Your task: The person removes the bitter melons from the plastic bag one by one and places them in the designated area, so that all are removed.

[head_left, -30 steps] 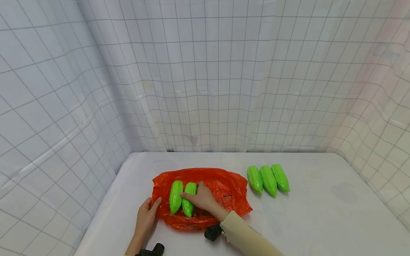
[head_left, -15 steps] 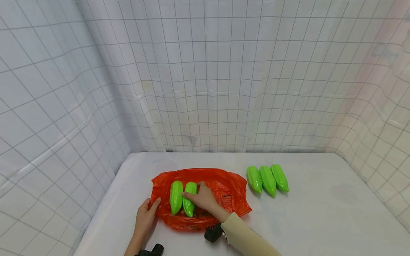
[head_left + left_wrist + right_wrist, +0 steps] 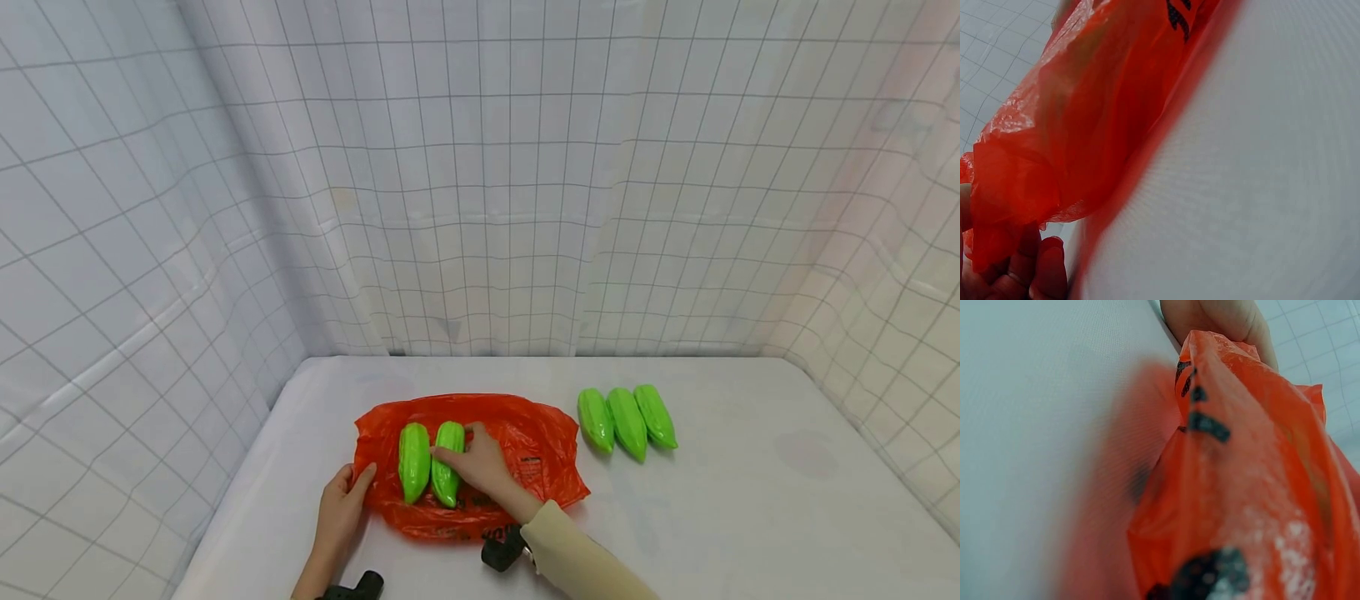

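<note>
A red plastic bag (image 3: 532,442) with black print lies spread on the white table. On it, side by side, lie two glossy green, tapered, ridged vegetables like bitter melons. My left hand (image 3: 341,504) pinches the bag's left edge between thumb and fingers; in the left wrist view its curled fingers (image 3: 1019,269) show beneath the red film. My right hand (image 3: 486,462) grips the right-hand bitter melon (image 3: 447,479), thumb across it and fingers along its far right side. The left-hand bitter melon (image 3: 414,462) lies untouched. Crumpled bag film (image 3: 1235,456) hides my right fingers in the right wrist view.
Right of the bag, a row of three more green bitter melons (image 3: 627,423) lies on the white table (image 3: 735,500). White grid-patterned curtains (image 3: 480,208) rise behind the table and along both sides.
The right-hand bitter melon and my right hand have shifted slightly away from me; the left-hand bitter melon has moved a little to the right. My left hand keeps its hold on the bag's edge.
</note>
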The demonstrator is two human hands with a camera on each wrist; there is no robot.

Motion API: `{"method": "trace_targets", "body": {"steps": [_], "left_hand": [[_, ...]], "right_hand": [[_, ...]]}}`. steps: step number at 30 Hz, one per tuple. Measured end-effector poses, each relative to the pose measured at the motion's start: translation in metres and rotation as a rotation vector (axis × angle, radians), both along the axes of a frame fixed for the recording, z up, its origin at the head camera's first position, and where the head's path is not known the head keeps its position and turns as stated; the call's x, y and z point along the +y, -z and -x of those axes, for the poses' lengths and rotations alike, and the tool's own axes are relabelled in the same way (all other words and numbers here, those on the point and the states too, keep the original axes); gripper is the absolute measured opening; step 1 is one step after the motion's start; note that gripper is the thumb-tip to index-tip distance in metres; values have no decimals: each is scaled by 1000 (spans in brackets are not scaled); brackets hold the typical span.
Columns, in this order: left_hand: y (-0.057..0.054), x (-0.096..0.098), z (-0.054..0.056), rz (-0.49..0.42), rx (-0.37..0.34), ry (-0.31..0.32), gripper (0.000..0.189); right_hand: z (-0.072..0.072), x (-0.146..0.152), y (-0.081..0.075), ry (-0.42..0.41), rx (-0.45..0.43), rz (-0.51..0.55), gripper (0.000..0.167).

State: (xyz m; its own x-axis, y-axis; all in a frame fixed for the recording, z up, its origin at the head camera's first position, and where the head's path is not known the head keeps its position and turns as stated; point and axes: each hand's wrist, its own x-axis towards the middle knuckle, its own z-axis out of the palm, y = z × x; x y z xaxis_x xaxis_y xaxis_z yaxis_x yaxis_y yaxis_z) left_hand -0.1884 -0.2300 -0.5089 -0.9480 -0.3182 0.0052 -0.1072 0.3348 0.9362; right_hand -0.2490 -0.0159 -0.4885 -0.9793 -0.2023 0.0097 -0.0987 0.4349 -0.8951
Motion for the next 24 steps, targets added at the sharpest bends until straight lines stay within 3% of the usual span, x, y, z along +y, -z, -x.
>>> {"method": "trace_targets", "body": {"steps": [24], "left_hand": [[-1,0,0,-6,-21,0,41]], "right_hand": [[-1,5,-8,54,54,77,68]]}}
